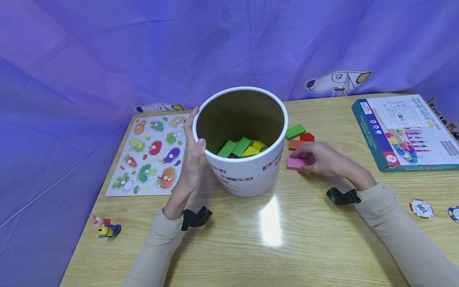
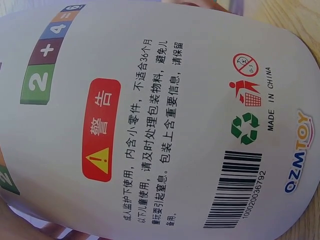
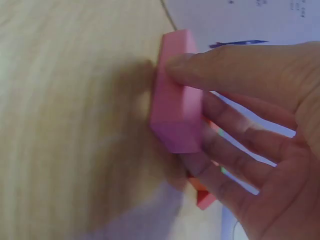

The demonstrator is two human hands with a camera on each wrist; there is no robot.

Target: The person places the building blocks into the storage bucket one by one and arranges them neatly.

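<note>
A white bucket (image 1: 247,175) with printed number blocks stands upright on the table. Green blocks (image 1: 242,147) and yellow blocks (image 1: 250,152) lie inside it. My left hand (image 1: 191,163) rests against the bucket's left side near the rim, its fingers fairly straight. The left wrist view is filled by the printed bucket wall (image 2: 190,125), with parts of fingers at its edges. To the bucket's right, my right hand (image 1: 322,159) pinches a pink block (image 3: 177,105) between thumb and fingers, low at the tabletop. Just beyond it lie an orange block (image 1: 295,144), a red block (image 1: 307,137) and a green block (image 1: 295,131).
A vegetable picture board (image 1: 145,153) lies at the left, with small toy figures (image 1: 109,230) nearer me. A boxed toy set (image 1: 412,131) lies at the back right; poker chips (image 1: 421,209) are in front of it. A purple cloth (image 1: 215,48) hangs behind the table.
</note>
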